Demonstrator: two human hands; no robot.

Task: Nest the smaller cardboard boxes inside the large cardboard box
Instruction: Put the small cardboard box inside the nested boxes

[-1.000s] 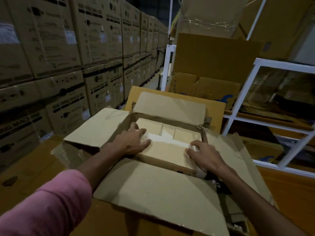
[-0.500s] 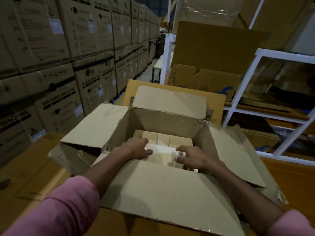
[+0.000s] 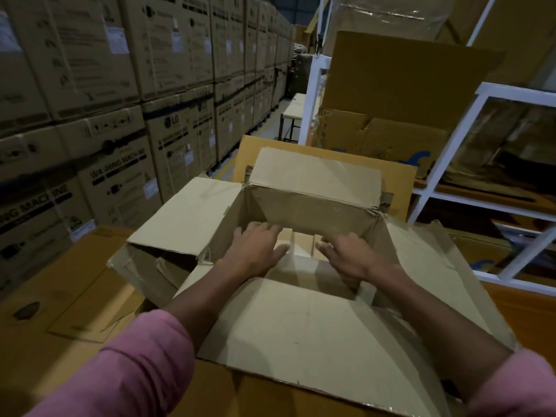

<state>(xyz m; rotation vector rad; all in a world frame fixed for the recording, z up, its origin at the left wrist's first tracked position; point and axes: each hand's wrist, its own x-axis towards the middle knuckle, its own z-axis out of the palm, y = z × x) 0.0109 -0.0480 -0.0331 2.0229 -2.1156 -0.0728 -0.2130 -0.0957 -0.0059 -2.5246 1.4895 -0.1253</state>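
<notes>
A single wide-angle view from the person's head looks forward and steeply down, close over the large cardboard box (image 3: 304,332), whose open top fills the middle. Left of that box the view runs along stacked washing machine cartons (image 3: 120,176); right of it stands a white rack (image 3: 433,173).

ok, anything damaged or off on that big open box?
Yes. The large brown cardboard box is worn: its far corners are torn and frayed, and the left flap sags with a crumpled, caved-in side wall beneath. The smaller pale cardboard box inside sits level, nothing odd there.
</notes>
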